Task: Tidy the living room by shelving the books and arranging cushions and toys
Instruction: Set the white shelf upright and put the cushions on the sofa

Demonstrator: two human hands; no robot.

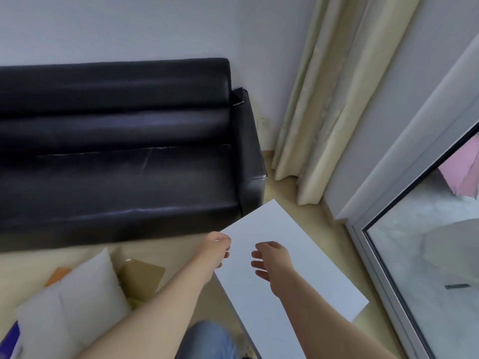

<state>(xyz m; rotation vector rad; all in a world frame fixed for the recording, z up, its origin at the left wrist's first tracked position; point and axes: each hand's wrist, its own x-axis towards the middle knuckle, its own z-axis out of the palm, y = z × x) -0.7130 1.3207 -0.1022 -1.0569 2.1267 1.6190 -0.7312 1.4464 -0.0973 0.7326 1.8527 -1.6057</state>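
A person reaches both bare arms out over a low white table (281,224) in the corner of a living room, beside a black leather sofa (116,156). The left hand (217,251) sits at the table's near-left edge with its fingers curled downward; whether they grasp the edge cannot be told from this angle. The right hand (272,260) hovers above the tabletop, its fingers loosely bent and slightly apart, holding nothing. A white cushion (75,291) lies on the pale floor at lower left, in front of the sofa and well apart from both hands. Just beside the cushion rests a flat brown cardboard-coloured piece (142,277), and an orange item (58,274) shows behind the cushion's far edge; neither can be made out as a book. A purple-and-white object (11,338) pokes in at the lower-left corner of the frame. The person's knee in blue jeans (207,338) shows between the arms. Cream curtains (324,99) hang in the corner to the right of the sofa, next to a sliding glass door (427,255), through which pink cloth (464,172) is visible.
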